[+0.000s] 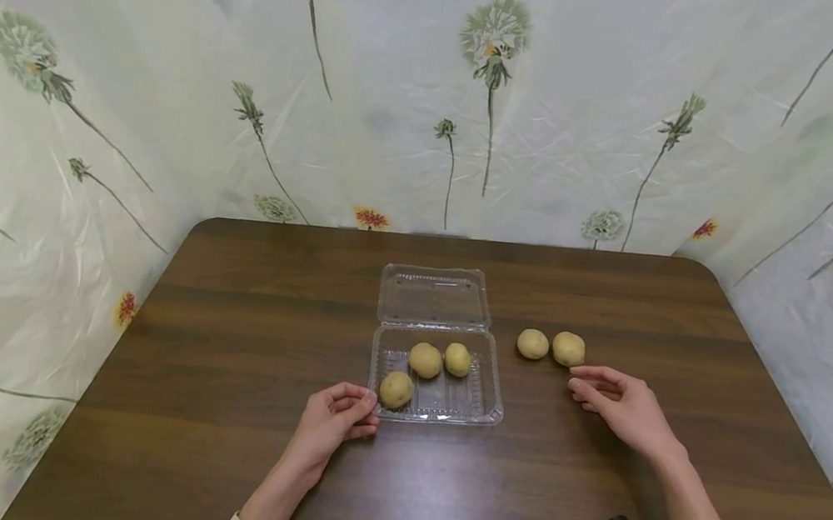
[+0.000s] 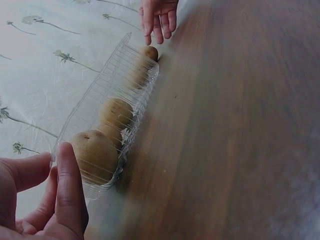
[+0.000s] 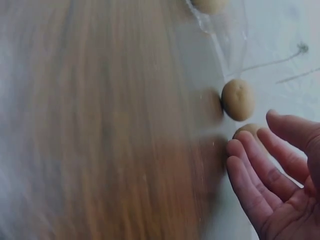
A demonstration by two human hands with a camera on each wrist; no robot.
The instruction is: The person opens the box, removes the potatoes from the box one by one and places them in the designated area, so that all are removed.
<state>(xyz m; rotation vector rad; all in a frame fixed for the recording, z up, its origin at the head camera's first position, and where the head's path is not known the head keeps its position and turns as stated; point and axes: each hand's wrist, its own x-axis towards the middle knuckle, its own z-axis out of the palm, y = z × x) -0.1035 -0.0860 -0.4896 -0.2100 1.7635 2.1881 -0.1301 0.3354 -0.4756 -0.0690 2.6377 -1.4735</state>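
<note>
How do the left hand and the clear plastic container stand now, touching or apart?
Touching: the left wrist view shows the left hand pinching the edge of the clear plastic container between thumb and finger.

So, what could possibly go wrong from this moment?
The left hand pinches the clear container by its edge; a tug might tilt it and roll the three potatoes inside. The right hand is close to the nearer loose potato; a clumsy touch could send it rolling across the table.
</note>
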